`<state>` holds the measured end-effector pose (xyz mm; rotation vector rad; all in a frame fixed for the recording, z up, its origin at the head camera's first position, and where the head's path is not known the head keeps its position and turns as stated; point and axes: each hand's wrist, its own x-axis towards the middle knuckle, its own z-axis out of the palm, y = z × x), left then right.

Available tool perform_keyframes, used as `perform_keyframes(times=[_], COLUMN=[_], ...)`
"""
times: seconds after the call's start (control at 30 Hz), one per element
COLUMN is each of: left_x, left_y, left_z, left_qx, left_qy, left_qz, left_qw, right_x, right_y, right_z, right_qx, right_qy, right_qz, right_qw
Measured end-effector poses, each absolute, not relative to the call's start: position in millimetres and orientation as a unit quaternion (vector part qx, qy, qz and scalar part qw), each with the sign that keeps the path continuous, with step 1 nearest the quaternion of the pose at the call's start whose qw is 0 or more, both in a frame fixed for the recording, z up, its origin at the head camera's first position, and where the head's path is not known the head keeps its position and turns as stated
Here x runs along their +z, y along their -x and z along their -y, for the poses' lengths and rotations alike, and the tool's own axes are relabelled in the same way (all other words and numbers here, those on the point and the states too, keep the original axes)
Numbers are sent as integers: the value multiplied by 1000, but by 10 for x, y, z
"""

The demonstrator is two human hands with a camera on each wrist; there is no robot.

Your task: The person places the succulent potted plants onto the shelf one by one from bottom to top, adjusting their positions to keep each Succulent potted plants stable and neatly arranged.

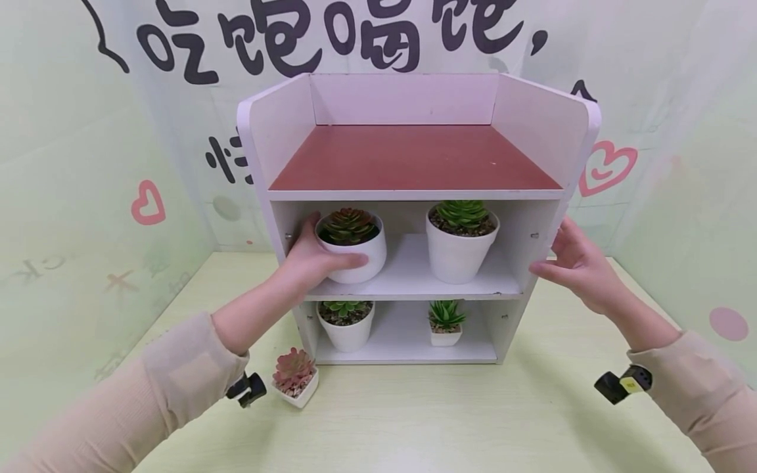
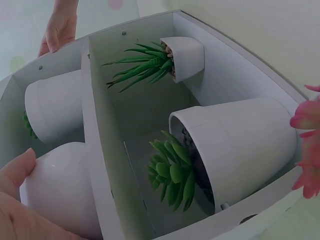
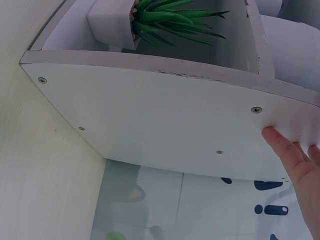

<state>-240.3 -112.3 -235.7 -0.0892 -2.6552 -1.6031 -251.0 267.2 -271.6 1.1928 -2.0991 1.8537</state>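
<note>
My left hand grips a round white pot holding a reddish-green succulent, at the left of the middle shelf. Its thumb lies across the pot's front, while the other fingers are partly hidden behind the left side. Against the outer right wall of the white shelf unit, my right hand rests with its fingertips touching the panel. A taller white pot with a green succulent stands on the right of the same shelf.
The bottom shelf holds a white pot with a green succulent and a small square pot with a spiky plant. On the table, a pink succulent in a square pot stands at the unit's front left. The top board is red-brown.
</note>
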Motion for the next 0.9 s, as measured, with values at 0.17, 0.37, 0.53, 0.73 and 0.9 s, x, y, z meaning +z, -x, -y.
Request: perform_keyframes(times=[0.17,0.37,0.53,0.73,0.9], left_x=[-2455,-2624,-2614,-2530,-2498], left_y=[2220,1817,1827,1930,2110], left_z=[1104,1166,1395,1727,1908], left_qx=[-491,-472,-467,-459,-486], left_qy=[66,220,320,267,239], left_qz=[864,817,708,746,774], left_qw=[87,247,421,402,327], right_x=[-2724,-2725,-2725,-2723,-2717], right_y=[2509,2502,2498,2501,2508], right_z=[-2671,-2676,-2678,-2671,-2669], right_qx=[606,605,608,607,607], right_qy=[-382,-383,-387,-386,-389], right_qz=[696,696,692,693,691], right_qw=[51,51,51,51,52])
